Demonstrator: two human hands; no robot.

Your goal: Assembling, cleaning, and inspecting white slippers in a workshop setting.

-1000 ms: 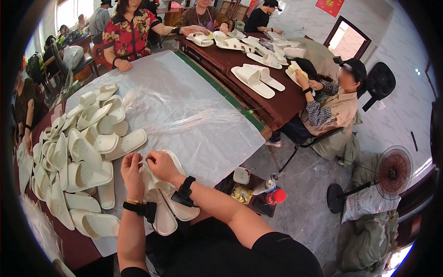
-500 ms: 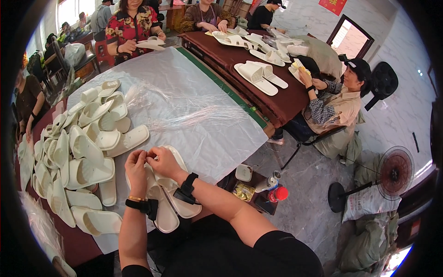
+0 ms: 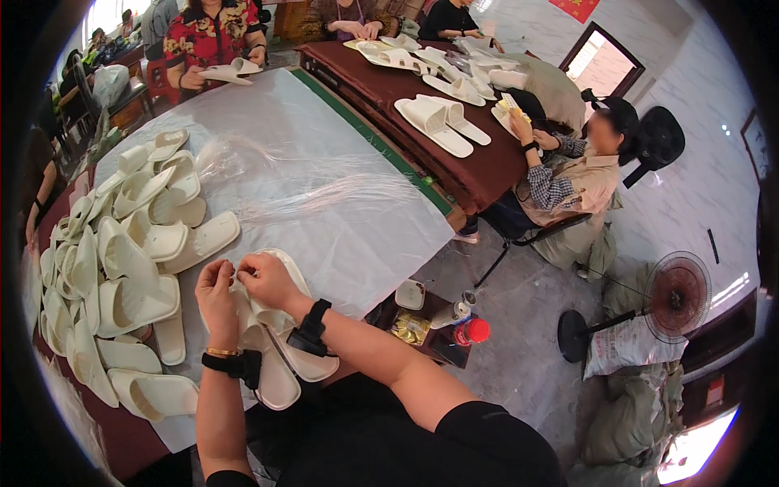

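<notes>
A pair of off-white slide slippers (image 3: 278, 381) lies at the near table edge, side by side, toes partly covered by my hands. Over the left slipper's far part, my left hand (image 3: 217, 304) is closed with fingertips pinched. Beside it, my right hand (image 3: 272, 281) is closed in a pinch too, knuckles up, above the right slipper. The fingertips nearly meet; whatever they hold is too small or hidden to make out. Just left of my hands rises a heap of similar slippers (image 3: 154, 235). Thin clear strands (image 3: 324, 195) lie in loose bundles beyond my hands.
White sheeting (image 3: 276, 105) covers my table. A dark red table (image 3: 487, 174) with more slippers adjoins it; several people work around both. At right, a low stand holds a red-lidded jar (image 3: 472, 330) and a can. A standing fan (image 3: 677, 298) and sacks (image 3: 625, 414) are farther right.
The whole view has shifted, so everything sits slightly further left and up. My fingertips, touching before, now show a small gap. The slippers under my hands look unmoved on the table.
</notes>
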